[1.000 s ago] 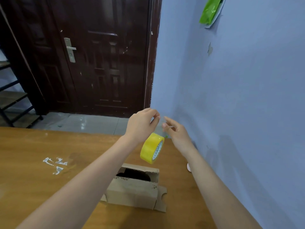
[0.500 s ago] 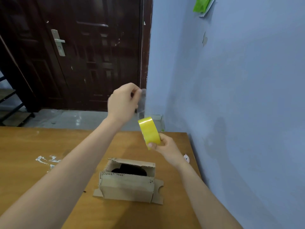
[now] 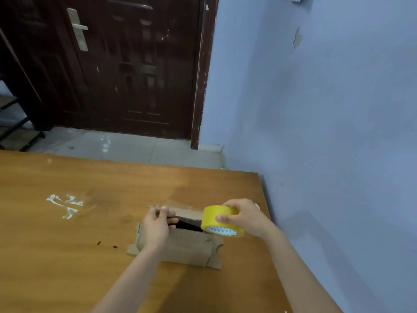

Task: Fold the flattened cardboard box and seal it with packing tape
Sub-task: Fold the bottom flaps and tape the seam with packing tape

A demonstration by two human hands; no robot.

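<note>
A small brown cardboard box (image 3: 185, 247) stands on the wooden table (image 3: 67, 256), its top partly open and a dark gap showing inside. My left hand (image 3: 156, 227) rests on the box's left top, fingers pinched at the far flap; whether a tape end is between them I cannot tell. My right hand (image 3: 244, 216) holds a yellow roll of packing tape (image 3: 220, 220) just above the box's right end, its printed core facing down toward me.
The table's right edge runs close along a blue wall (image 3: 327, 132). Torn white tape scraps (image 3: 65, 203) stick to the table at the left. A dark wooden door (image 3: 126, 64) and tiled floor lie beyond the far edge.
Both hands came down from chest height to the box. The left hand now sits on the box top, and the right hand has lowered the tape roll to the box's right end.
</note>
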